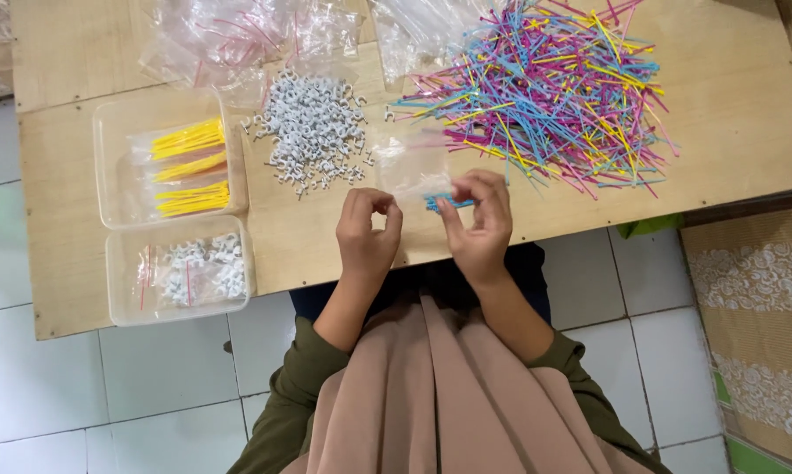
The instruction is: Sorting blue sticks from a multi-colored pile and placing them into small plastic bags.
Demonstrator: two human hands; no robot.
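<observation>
My left hand [367, 230] and my right hand [479, 224] hold a small clear plastic bag [411, 169] between them over the front edge of the low wooden board [326, 237]. My right hand also pinches a short bundle of blue ties [444, 202] at the bag's mouth. Just beyond the bag lies a heap of white cable clips [311, 132]. A large loose pile of blue, pink and yellow ties [554, 92] spreads at the right.
Two clear tubs stand at the left: the far tub [113, 175] holds bags of yellow ties, the near tub [119, 290] bags of white clips. Empty clear bags [238, 39] lie at the back. White floor tiles surround the board; a patterned mat [756, 298] lies right.
</observation>
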